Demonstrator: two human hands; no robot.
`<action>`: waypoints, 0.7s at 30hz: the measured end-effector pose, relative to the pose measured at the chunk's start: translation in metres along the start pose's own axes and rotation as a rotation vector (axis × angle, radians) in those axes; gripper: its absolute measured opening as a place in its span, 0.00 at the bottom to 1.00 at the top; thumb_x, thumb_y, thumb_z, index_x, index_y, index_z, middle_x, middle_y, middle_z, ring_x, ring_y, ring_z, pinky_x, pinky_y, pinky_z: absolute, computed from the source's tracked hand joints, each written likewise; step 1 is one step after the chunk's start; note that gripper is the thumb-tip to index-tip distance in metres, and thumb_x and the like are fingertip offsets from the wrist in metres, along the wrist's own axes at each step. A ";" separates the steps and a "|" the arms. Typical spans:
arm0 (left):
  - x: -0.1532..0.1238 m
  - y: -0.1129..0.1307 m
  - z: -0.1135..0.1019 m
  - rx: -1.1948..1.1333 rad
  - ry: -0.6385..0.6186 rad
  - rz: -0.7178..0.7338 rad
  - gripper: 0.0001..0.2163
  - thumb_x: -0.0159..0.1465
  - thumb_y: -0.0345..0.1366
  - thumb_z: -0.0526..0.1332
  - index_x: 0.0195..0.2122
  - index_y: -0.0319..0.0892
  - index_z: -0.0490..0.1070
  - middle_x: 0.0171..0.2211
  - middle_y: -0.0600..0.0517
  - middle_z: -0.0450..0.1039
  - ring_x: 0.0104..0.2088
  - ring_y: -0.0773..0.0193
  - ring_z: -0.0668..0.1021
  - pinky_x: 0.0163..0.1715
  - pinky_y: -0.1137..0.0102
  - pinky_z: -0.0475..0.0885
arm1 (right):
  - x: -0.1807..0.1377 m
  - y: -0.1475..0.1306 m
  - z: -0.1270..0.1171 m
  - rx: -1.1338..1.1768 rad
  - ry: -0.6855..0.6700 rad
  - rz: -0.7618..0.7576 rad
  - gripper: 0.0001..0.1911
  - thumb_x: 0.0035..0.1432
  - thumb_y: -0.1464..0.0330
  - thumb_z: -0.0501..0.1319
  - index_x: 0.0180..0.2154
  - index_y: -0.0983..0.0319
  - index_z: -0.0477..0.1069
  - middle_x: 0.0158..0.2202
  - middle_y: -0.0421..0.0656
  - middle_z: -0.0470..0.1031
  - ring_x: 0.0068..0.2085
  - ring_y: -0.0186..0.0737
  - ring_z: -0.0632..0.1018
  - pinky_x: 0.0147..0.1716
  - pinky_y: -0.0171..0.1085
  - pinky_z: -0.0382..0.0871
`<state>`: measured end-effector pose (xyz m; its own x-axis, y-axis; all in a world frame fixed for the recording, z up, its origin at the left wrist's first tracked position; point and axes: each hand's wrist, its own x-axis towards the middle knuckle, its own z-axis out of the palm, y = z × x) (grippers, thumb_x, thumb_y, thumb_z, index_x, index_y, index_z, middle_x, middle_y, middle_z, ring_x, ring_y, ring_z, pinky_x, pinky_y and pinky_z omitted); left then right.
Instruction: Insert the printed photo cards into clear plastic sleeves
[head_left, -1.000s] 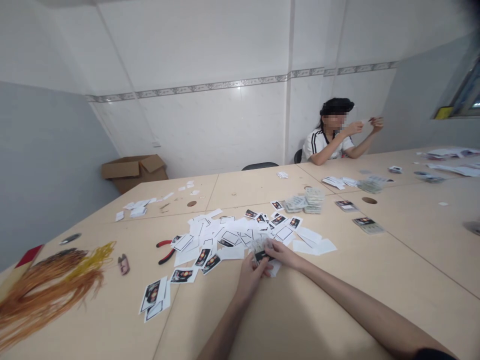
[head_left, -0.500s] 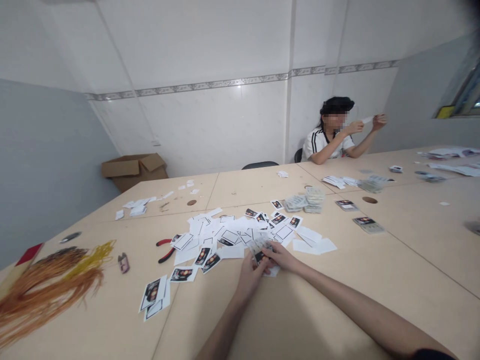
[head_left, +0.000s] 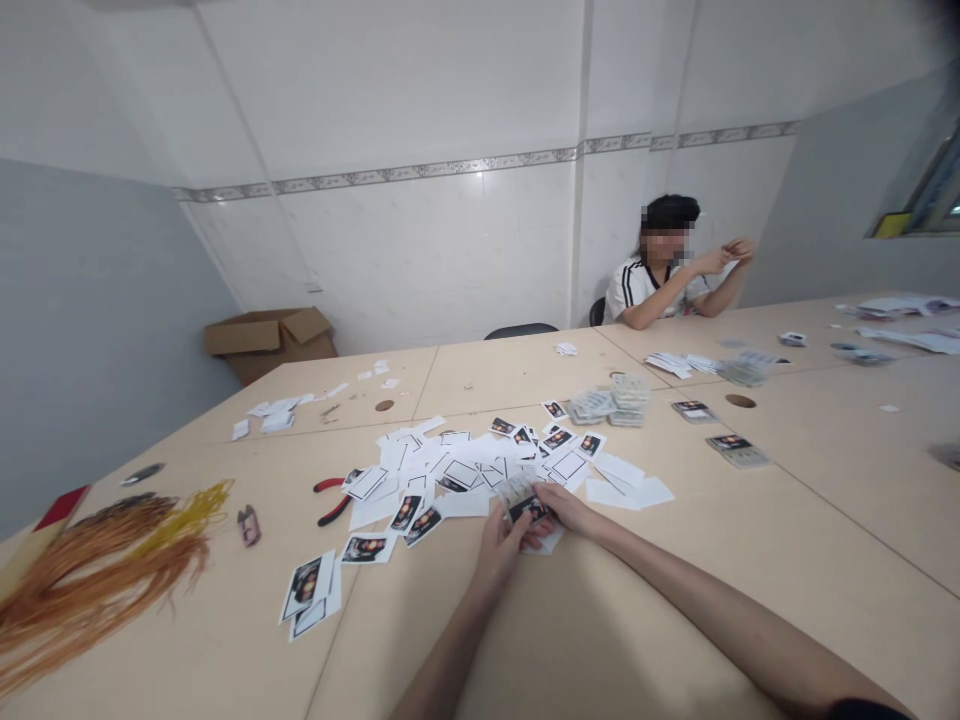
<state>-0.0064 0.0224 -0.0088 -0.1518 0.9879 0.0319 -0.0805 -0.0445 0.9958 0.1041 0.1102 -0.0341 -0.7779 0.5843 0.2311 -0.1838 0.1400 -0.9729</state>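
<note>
White-tiled room; pale laminate tables (head_left: 787, 520) pushed together. Two hands in view: the left hand (head_left: 499, 555) and right hand (head_left: 564, 508) both close on one small bundle of clear plastic packets (head_left: 517, 494), a dark printed card showing at its front, and pinch it between them, just above the table.

Directly ahead of the grip: a loose heap of white paper cards (head_left: 450, 465), many with black-bordered photo prints, too many to count. Left of the grip: one pair of red-handled pliers (head_left: 330, 500), then a tangled hank of thin orange cord (head_left: 90, 590). Right and beyond: two stacks of clear packets (head_left: 628, 396). Farther off, one co-worker (head_left: 660, 290) sits with both hands raised. One open cardboard box (head_left: 270, 335) stands by the far wall.
</note>
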 end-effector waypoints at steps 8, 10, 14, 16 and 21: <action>0.000 0.000 -0.001 -0.020 -0.009 -0.016 0.17 0.53 0.44 0.56 0.37 0.35 0.66 0.21 0.49 0.75 0.18 0.66 0.74 0.18 0.74 0.65 | -0.001 -0.003 -0.001 -0.008 -0.043 0.008 0.30 0.56 0.52 0.39 0.13 0.64 0.59 0.12 0.38 0.61 0.17 0.30 0.64 0.20 0.32 0.60; 0.000 0.001 -0.001 -0.028 -0.019 -0.028 0.18 0.54 0.45 0.55 0.38 0.35 0.65 0.21 0.49 0.75 0.19 0.65 0.74 0.19 0.73 0.66 | -0.001 -0.005 -0.002 -0.024 -0.069 0.018 0.30 0.56 0.53 0.41 0.14 0.65 0.60 0.13 0.39 0.63 0.17 0.30 0.65 0.20 0.31 0.59; -0.002 0.002 -0.001 -0.034 -0.072 -0.046 0.17 0.52 0.42 0.58 0.39 0.36 0.66 0.25 0.50 0.74 0.21 0.65 0.74 0.22 0.73 0.68 | -0.003 -0.008 -0.003 -0.059 -0.105 0.044 0.23 0.53 0.54 0.50 0.20 0.66 0.65 0.16 0.38 0.67 0.17 0.29 0.66 0.15 0.28 0.55; -0.002 0.001 -0.001 -0.028 -0.075 -0.045 0.16 0.51 0.41 0.59 0.37 0.37 0.67 0.26 0.50 0.74 0.22 0.66 0.74 0.22 0.73 0.68 | -0.003 -0.008 -0.003 -0.073 -0.097 0.050 0.19 0.50 0.56 0.54 0.23 0.66 0.66 0.17 0.37 0.67 0.17 0.27 0.65 0.15 0.27 0.53; -0.001 -0.002 -0.001 -0.036 -0.054 -0.057 0.17 0.51 0.42 0.59 0.39 0.37 0.66 0.28 0.49 0.74 0.23 0.65 0.75 0.24 0.71 0.70 | -0.004 -0.012 0.001 -0.067 -0.082 0.063 0.20 0.52 0.55 0.52 0.22 0.66 0.65 0.16 0.37 0.66 0.17 0.27 0.64 0.15 0.27 0.53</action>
<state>-0.0073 0.0216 -0.0112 -0.0927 0.9955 -0.0197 -0.1227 0.0082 0.9924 0.1088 0.1060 -0.0234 -0.8339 0.5265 0.1655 -0.0945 0.1592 -0.9827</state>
